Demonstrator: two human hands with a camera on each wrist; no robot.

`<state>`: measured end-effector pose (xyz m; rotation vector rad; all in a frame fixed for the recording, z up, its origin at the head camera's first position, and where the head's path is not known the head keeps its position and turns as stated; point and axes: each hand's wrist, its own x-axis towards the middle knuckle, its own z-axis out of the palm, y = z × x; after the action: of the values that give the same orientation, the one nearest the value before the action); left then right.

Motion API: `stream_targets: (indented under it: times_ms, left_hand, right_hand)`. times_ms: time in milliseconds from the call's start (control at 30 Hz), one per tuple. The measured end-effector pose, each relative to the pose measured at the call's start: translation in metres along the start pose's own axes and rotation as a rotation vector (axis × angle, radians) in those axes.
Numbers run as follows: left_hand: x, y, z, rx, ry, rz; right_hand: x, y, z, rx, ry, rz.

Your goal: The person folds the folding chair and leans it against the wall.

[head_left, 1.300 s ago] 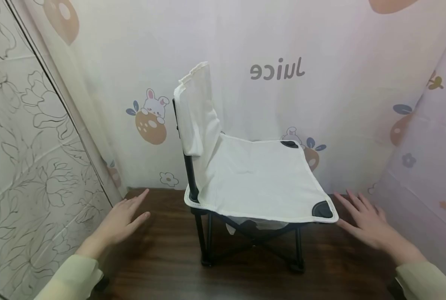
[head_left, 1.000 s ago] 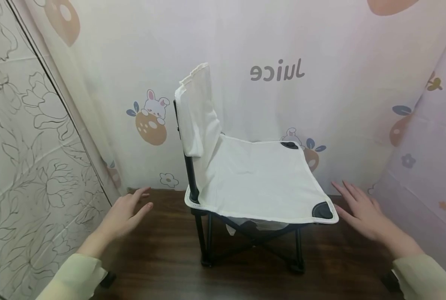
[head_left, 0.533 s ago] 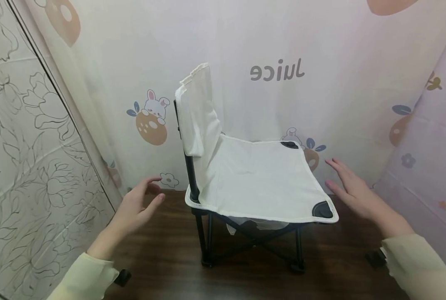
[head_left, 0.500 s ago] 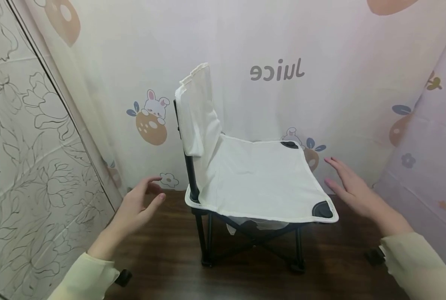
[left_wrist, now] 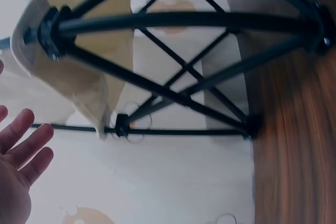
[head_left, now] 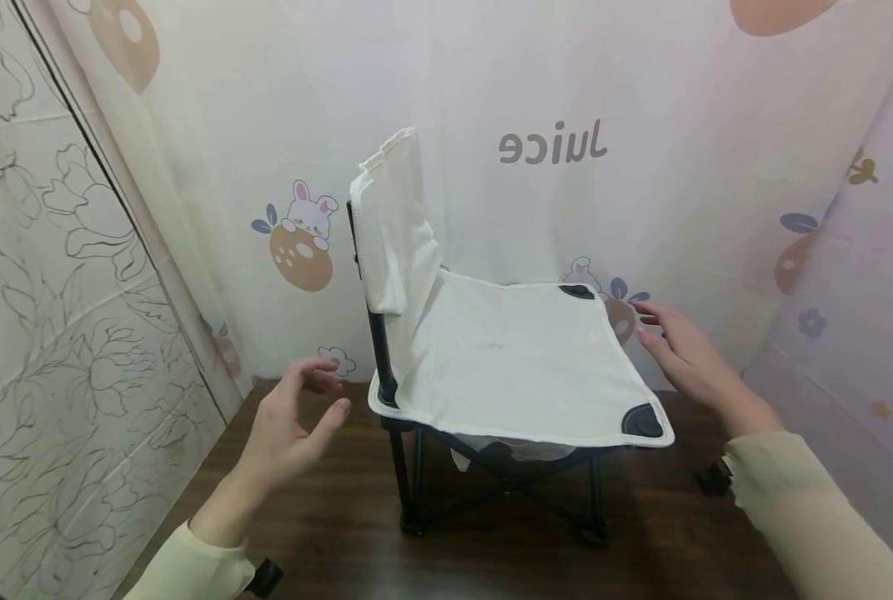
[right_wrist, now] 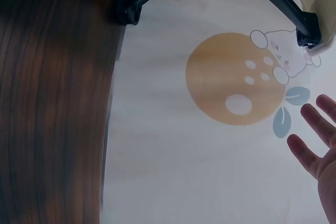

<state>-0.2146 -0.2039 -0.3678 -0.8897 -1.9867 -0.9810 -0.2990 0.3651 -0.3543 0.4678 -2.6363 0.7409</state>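
Observation:
A small folding chair (head_left: 521, 358) with a white fabric seat and backrest and a black tube frame stands unfolded in the head view, its back toward the left. My left hand (head_left: 288, 425) hovers to the left of the backrest post, fingers loosely bent, touching nothing. On the other side my right hand (head_left: 682, 354) is held just off the seat's right edge, also holding nothing. The left wrist view shows the crossed legs (left_wrist: 184, 66) from the side, with my left fingers apart from them. In the right wrist view, a black leg (right_wrist: 278, 3) shows above my right fingers (right_wrist: 304, 153).
The chair stands on a dark wood-grain surface (head_left: 326, 508). Behind it hangs a pale curtain (head_left: 641, 125) printed with bunnies and mirrored "Juice" lettering. A flower-patterned panel (head_left: 63, 275) closes off the left side.
Both hands have moved inward toward the chair from either side, the right one also rising. My left fingers have bent more. The chair has stayed in place.

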Motion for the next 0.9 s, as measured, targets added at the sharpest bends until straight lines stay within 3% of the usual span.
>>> stream_targets:
  times_ms: [233, 500, 900]
  left_hand:
    - [0.006, 0.019, 0.017, -0.068, 0.054, 0.123]
    - [0.012, 0.039, 0.041, -0.073, 0.086, 0.193]
    - [0.011, 0.054, 0.065, -0.099, 0.13, 0.117]
  right_hand:
    - [0.016, -0.007, 0.008, 0.073, -0.01, 0.006]
    - [0.029, -0.018, 0.013, 0.056, -0.051, -0.001]
    - [0.045, -0.025, 0.021, 0.198, -0.047, 0.034]
